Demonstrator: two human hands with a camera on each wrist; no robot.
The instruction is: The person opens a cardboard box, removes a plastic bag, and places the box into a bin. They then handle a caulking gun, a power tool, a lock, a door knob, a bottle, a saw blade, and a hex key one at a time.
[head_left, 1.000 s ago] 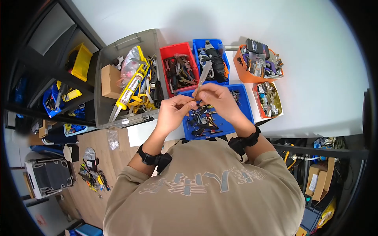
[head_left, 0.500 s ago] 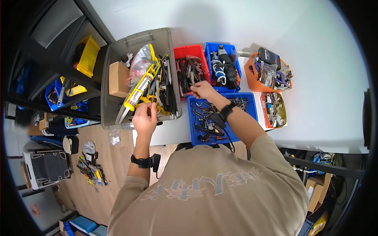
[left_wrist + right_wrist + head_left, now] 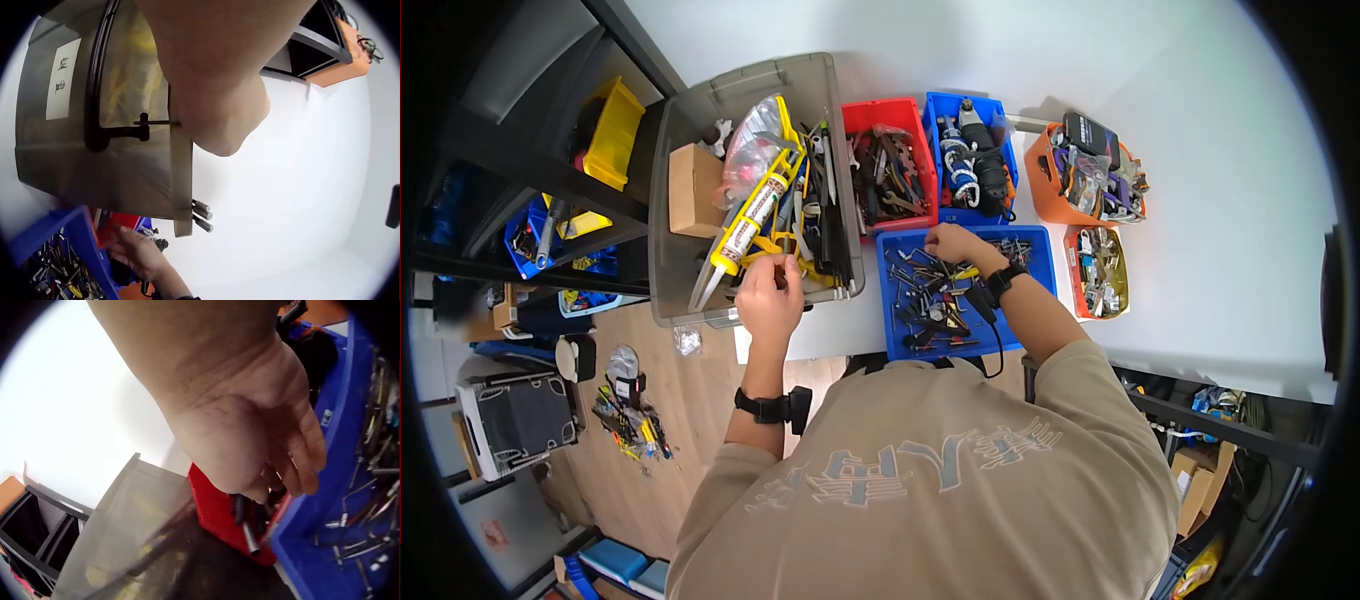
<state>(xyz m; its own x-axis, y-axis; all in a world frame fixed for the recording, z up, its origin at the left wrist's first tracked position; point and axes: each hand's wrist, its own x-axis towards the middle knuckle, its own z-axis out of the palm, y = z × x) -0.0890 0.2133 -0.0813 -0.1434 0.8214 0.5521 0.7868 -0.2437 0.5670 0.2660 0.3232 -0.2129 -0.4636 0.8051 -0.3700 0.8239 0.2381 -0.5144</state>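
Observation:
My left hand is raised over the front rim of the grey see-through bin, close to the yellow caulking gun. Its fingers are curled toward the thumb; I cannot tell whether a small thing is between them. In the left wrist view its fingertips are hidden. My right hand hovers at the far edge of the blue tray, which is full of screwdrivers, hex keys and other small tools. Loosely bent, its fingers show nothing held, beside the red bin.
The red bin holds wrenches and pliers. Next to it a blue bin contains a corded power tool. An orange basket and a tin with metal parts stand at the right. Dark shelves flank the left side.
One second ago both hands were together over the tray with a clear plastic sleeve. They separated; the right hand went to the red bin, then back toward the tray. The sleeve is out of the hands.

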